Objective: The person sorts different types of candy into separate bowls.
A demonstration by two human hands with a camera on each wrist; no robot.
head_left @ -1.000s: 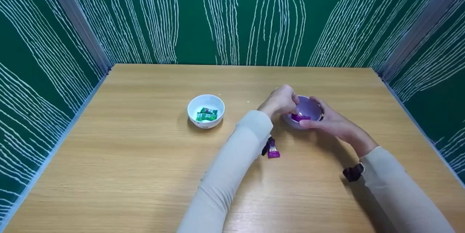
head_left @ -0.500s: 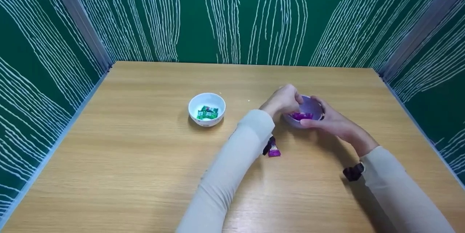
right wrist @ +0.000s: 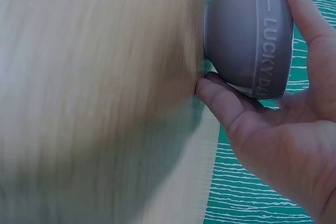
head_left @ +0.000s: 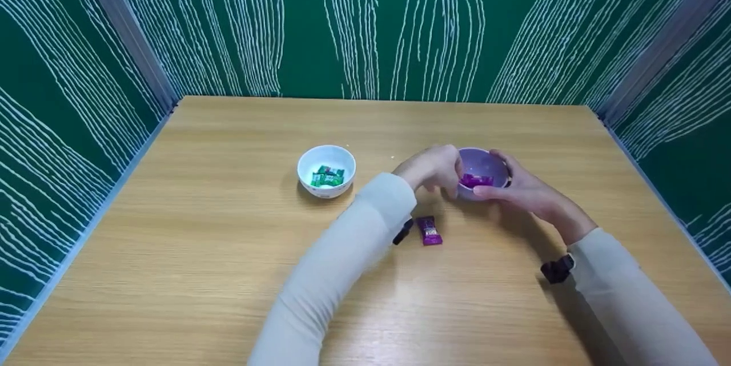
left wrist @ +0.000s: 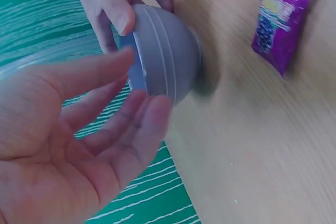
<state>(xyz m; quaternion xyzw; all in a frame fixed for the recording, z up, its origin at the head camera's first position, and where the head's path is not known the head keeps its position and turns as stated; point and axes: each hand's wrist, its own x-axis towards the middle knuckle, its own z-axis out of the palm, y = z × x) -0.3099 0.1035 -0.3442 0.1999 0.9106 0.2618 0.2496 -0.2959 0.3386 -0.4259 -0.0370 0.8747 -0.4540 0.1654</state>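
My right hand (head_left: 525,188) grips the purple bowl (head_left: 484,161) by its right side, thumb at the rim; raised lettering shows on the bowl (right wrist: 251,35) in the right wrist view. Inside it lies a purple-wrapped candy (head_left: 477,180). Beside the bowl's left rim is my left hand (head_left: 432,166), its fingers loosely bent, with nothing between them in the left wrist view. Another purple candy packet (head_left: 429,231), printed with dark berries, lies on the table below the left hand.
A white bowl (head_left: 326,153) with several green-wrapped candies (head_left: 328,176) stands left of my left hand on the wooden table (head_left: 200,229). Green panels with white streaks (head_left: 308,23) rise behind and at both sides.
My left hand has drawn back left, out of the purple bowl, and the candy inside is in fuller view. The packet on the table is now uncovered. My right hand keeps its place.
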